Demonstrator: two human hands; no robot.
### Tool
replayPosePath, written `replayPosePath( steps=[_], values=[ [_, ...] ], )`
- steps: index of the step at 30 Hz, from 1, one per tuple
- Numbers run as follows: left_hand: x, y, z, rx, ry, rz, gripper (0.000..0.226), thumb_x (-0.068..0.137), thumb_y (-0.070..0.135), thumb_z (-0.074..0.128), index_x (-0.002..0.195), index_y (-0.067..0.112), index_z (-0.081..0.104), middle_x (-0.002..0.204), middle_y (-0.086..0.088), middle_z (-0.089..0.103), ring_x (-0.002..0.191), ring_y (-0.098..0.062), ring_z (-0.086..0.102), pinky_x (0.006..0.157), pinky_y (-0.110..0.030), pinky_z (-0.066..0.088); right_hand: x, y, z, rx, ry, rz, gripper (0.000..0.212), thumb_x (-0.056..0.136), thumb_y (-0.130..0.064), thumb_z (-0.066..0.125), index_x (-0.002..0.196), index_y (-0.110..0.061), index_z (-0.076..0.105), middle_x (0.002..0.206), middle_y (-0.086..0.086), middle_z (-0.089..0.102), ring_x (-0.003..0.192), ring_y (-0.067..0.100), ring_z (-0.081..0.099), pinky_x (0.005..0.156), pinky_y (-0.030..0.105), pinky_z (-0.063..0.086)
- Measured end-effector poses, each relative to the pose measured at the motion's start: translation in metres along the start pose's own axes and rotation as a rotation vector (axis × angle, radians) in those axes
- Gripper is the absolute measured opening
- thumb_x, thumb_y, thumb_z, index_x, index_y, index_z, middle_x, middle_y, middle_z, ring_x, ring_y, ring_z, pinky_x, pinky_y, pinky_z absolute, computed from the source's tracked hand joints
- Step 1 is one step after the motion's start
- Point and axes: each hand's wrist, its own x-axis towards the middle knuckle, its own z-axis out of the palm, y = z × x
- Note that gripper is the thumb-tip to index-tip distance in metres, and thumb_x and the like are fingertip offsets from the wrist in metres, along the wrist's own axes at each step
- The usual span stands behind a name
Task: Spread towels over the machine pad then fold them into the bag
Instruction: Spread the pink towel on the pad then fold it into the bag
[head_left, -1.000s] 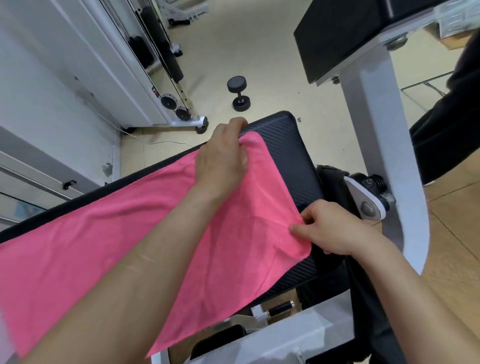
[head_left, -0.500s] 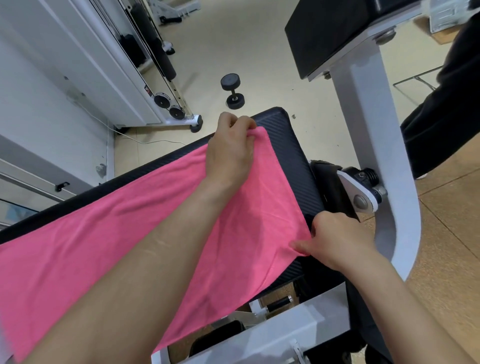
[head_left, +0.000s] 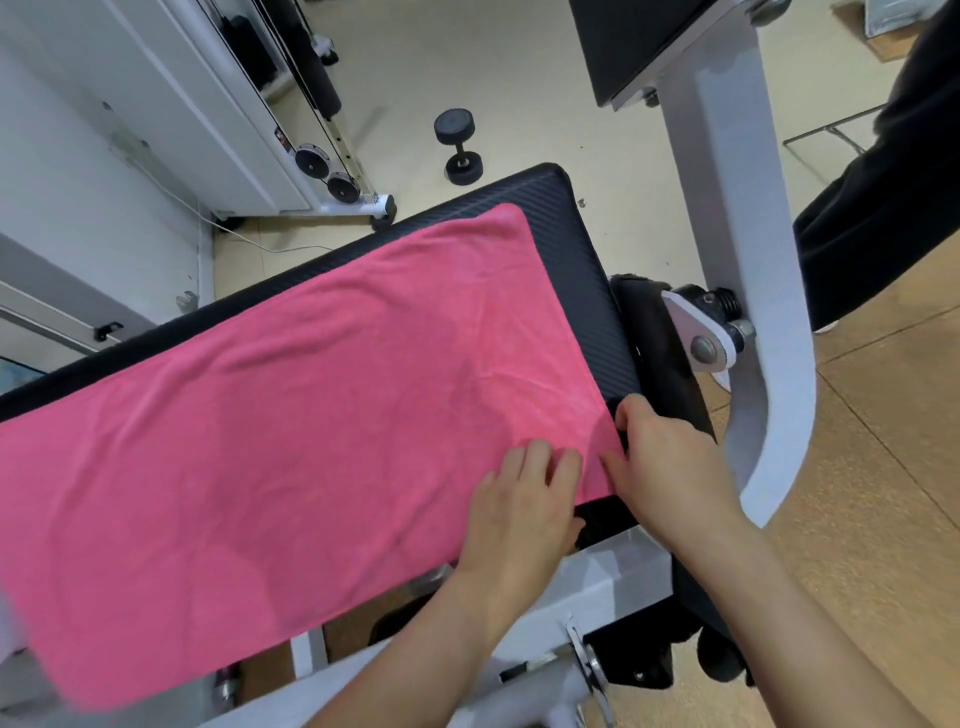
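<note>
The left hand lies flat on the pink towel near its right near corner. Its fingers are loosely spread and nearly straight, pressing the cloth down and gripping nothing. The right hand is just beside it at the towel's right edge. Its thumb sits on the cloth and its fingers curl down over the hem where it meets the pad's side, pinching that edge. Faint creases in the cloth run toward this hand.

The towel is spread along the black machine pad, covering most of its length. A bare strip of textured pad shows along the far side and at the right end. The near long edge of the towel hangs a little over the front of the pad. The cloth is bright pink, soft-napped and mostly smooth, with a few shallow wrinkles.

A black, soft-looking object sits against the right end of the pad; I can't tell what it is. Behind it rises the white machine frame. A small black dumbbell lies on the pale floor beyond.
</note>
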Motion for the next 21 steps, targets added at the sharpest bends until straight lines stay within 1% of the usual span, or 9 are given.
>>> replayPosePath(
  steps=[2, 5, 7, 9, 10, 13, 15, 17, 21],
  values=[
    [-0.001, 0.005, 0.004, 0.039, 0.061, 0.008, 0.058, 0.057, 0.034, 0.082, 0.106, 0.018, 0.057, 0.091, -0.001, 0.054, 0.079, -0.020, 0.053, 0.055, -0.031, 0.041, 0.001, -0.003, -0.005, 0.009, 0.026, -0.038, 0.009, 0.092, -0.021, 0.055, 0.096, -0.017, 0.049, 0.081, 0.003, 0.060, 0.068, 0.028, 0.059, 0.060, 0.039, 0.049],
    [0.004, 0.015, 0.012, 0.094, 0.095, 0.101, 0.051, 0.052, 0.019, 0.083, 0.098, 0.020, 0.060, 0.088, -0.001, 0.052, 0.077, -0.020, 0.050, 0.057, -0.031, 0.039, 0.018, -0.018, -0.029, 0.118, 0.081, -0.118, 0.025, 0.094, -0.027, 0.052, 0.117, -0.019, 0.054, 0.100, 0.006, 0.056, 0.083, 0.029, 0.060, 0.068, 0.040, 0.050],
    [0.012, 0.020, 0.016, 0.087, 0.073, 0.119, 0.050, 0.057, 0.025, 0.082, 0.105, 0.029, 0.065, 0.084, 0.001, 0.052, 0.074, -0.019, 0.050, 0.056, -0.030, 0.037, 0.040, -0.031, -0.048, 0.180, 0.116, -0.182, 0.033, 0.092, -0.026, 0.052, 0.125, -0.022, 0.052, 0.107, 0.008, 0.055, 0.088, 0.029, 0.059, 0.073, 0.040, 0.049],
    [0.021, 0.023, 0.014, 0.089, 0.012, 0.124, 0.057, 0.067, 0.036, 0.077, 0.121, 0.039, 0.061, 0.080, 0.001, 0.055, 0.070, -0.018, 0.052, 0.054, -0.028, 0.038, 0.066, -0.042, -0.056, 0.200, 0.135, -0.234, 0.038, 0.089, -0.021, 0.051, 0.128, -0.021, 0.050, 0.108, 0.012, 0.057, 0.092, 0.032, 0.058, 0.077, 0.041, 0.048],
    [0.024, 0.024, 0.011, 0.107, -0.017, 0.131, 0.053, 0.070, 0.040, 0.074, 0.122, 0.043, 0.060, 0.079, 0.002, 0.056, 0.067, -0.018, 0.053, 0.051, -0.027, 0.035, 0.079, -0.048, -0.057, 0.200, 0.136, -0.248, 0.040, 0.089, -0.019, 0.051, 0.128, -0.020, 0.049, 0.109, 0.014, 0.057, 0.093, 0.033, 0.057, 0.077, 0.041, 0.048],
    [0.030, 0.029, -0.003, 0.091, -0.026, 0.075, 0.024, 0.080, 0.051, 0.062, 0.099, 0.037, 0.067, 0.072, 0.002, 0.057, 0.055, -0.016, 0.053, 0.045, -0.024, 0.021, 0.109, -0.066, -0.055, 0.235, 0.126, -0.246, 0.044, 0.089, -0.018, 0.051, 0.133, -0.020, 0.046, 0.110, 0.014, 0.056, 0.091, 0.032, 0.057, 0.073, 0.035, 0.042],
    [0.031, 0.028, -0.008, -0.010, -0.012, 0.007, 0.028, 0.090, 0.047, 0.051, 0.092, 0.022, 0.064, 0.075, -0.004, 0.059, 0.057, -0.023, 0.055, 0.046, -0.027, 0.023, 0.123, -0.078, -0.055, 0.284, 0.161, -0.211, 0.042, 0.089, -0.018, 0.052, 0.130, -0.017, 0.048, 0.109, 0.013, 0.059, 0.093, 0.030, 0.058, 0.075, 0.035, 0.044],
    [0.030, 0.024, -0.010, -0.230, 0.006, -0.084, 0.028, 0.095, 0.037, 0.052, 0.091, 0.011, 0.061, 0.082, -0.011, 0.062, 0.068, -0.031, 0.058, 0.053, -0.032, 0.033, 0.133, -0.088, -0.056, 0.327, 0.190, -0.149, 0.034, 0.089, -0.019, 0.056, 0.122, -0.014, 0.054, 0.104, 0.008, 0.064, 0.095, 0.027, 0.059, 0.080, 0.039, 0.048],
    [0.010, 0.010, -0.018, -0.664, 0.060, -0.299, 0.012, 0.091, 0.021, 0.061, 0.086, 0.017, 0.051, 0.074, -0.006, 0.064, 0.065, -0.024, 0.059, 0.056, -0.035, 0.046, 0.142, -0.098, -0.052, 0.349, 0.199, -0.021, 0.017, 0.083, -0.019, 0.059, 0.098, -0.014, 0.065, 0.091, -0.001, 0.065, 0.092, 0.023, 0.061, 0.075, 0.033, 0.047]
  ],
)
